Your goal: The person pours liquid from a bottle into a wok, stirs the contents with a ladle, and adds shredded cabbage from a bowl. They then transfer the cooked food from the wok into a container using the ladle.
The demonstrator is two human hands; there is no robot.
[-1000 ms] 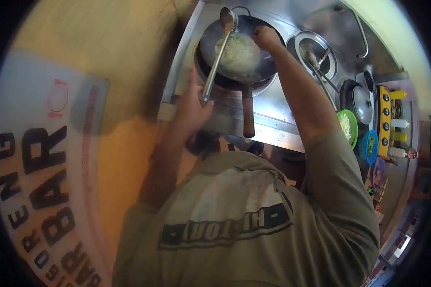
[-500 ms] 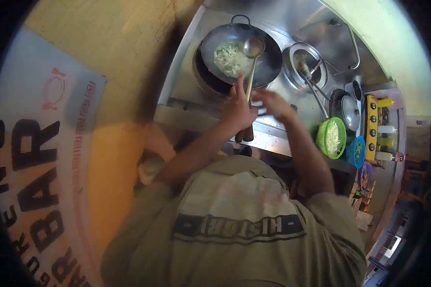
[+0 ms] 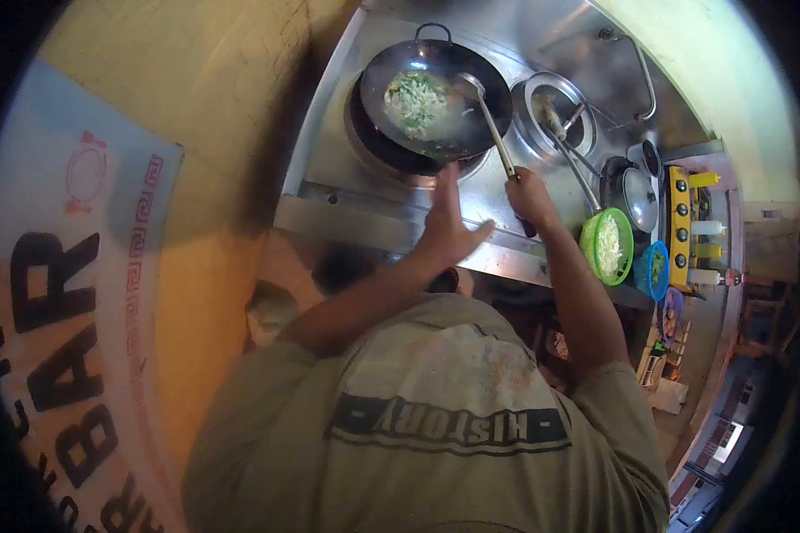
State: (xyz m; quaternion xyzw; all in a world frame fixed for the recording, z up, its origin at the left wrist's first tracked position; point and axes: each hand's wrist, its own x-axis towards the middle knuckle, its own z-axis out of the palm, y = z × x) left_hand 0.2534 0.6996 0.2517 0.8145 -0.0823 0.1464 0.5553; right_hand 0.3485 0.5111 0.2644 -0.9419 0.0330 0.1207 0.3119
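Note:
My right hand (image 3: 531,197) is wrapped round the handle of a long metal ladle (image 3: 493,126). The ladle's bowl rests at the right inside of a dark wok (image 3: 476,111), seen edge-on. Chopped green and pale vegetables (image 3: 418,104) lie in the wok's left part, with some liquid around them. Just below the wok's near rim, my left hand (image 3: 449,229) is open, thumb and fingers spread, with nothing in it. Whether its fingertips touch the rim is hard to tell.
Right of the wok, a round metal pot (image 3: 556,115) holds long-handled utensils. A green basket (image 3: 607,247) of pale shreds and a blue basket (image 3: 652,271) of greens stand at the counter's right. Behind them are a lidded pan (image 3: 638,197) and several bottles. A banner (image 3: 89,266) hangs left.
My left hand has come away from the ladle handle and opened. My right hand has closed on the handle, further right, and the ladle's bowl has turned onto its edge.

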